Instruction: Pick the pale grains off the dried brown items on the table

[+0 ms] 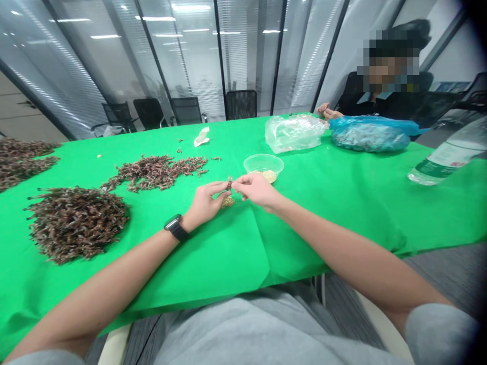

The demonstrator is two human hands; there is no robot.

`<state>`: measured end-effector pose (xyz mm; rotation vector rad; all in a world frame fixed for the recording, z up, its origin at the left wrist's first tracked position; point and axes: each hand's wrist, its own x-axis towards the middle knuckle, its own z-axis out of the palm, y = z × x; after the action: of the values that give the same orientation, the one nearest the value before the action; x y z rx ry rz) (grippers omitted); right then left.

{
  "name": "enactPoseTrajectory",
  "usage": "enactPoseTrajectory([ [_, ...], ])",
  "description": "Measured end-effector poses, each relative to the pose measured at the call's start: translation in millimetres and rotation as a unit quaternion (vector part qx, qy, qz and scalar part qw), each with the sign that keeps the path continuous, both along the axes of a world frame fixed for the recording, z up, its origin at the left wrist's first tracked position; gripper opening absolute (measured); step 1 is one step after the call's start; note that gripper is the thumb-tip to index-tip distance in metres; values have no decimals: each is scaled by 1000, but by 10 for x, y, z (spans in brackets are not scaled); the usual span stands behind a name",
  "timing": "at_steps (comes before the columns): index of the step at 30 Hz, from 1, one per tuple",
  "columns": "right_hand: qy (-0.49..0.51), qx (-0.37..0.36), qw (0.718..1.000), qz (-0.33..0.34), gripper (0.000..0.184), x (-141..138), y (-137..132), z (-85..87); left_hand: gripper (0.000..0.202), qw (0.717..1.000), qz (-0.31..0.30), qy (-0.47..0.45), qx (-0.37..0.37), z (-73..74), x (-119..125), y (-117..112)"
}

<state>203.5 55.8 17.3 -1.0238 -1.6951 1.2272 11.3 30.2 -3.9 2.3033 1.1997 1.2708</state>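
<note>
My left hand (207, 203), with a dark watch (176, 228) on its wrist, pinches a small brown piece (229, 184) between thumb and fingers. The fingertips of my right hand (255, 189) are pressed together at the right side of that piece. Whether they grip it or a tiny part of it is too small to tell. Just below the fingers lies a little heap of tiny golden bits (228, 202). Behind my right hand stands a clear plastic bowl (263, 162) holding pale yellowish bits. A loose spread of similar brown pieces (155, 172) lies left of my hands.
A large brown heap (78, 223) sits at the left, with more piles (23, 159) beyond. White paper (201, 137), a clear bag (294, 133), a filled blue bag (371, 134) and a bottle (445, 157) rest on the green cloth (213, 268). Another person (388, 96) sits at the far right.
</note>
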Motion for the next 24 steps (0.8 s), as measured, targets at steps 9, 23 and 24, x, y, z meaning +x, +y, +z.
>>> enactPoseTrajectory([
  [9,-34,211,977,-15,15,38,27,20,52,963,-61,-162,-208,8,54,-29],
  [23,-111,331,936,-37,14,84,16,21,51,950,-72,-206,-222,30,78,-48],
  [24,-106,319,941,-39,14,76,5,25,52,951,-66,-207,-220,32,82,-51],
])
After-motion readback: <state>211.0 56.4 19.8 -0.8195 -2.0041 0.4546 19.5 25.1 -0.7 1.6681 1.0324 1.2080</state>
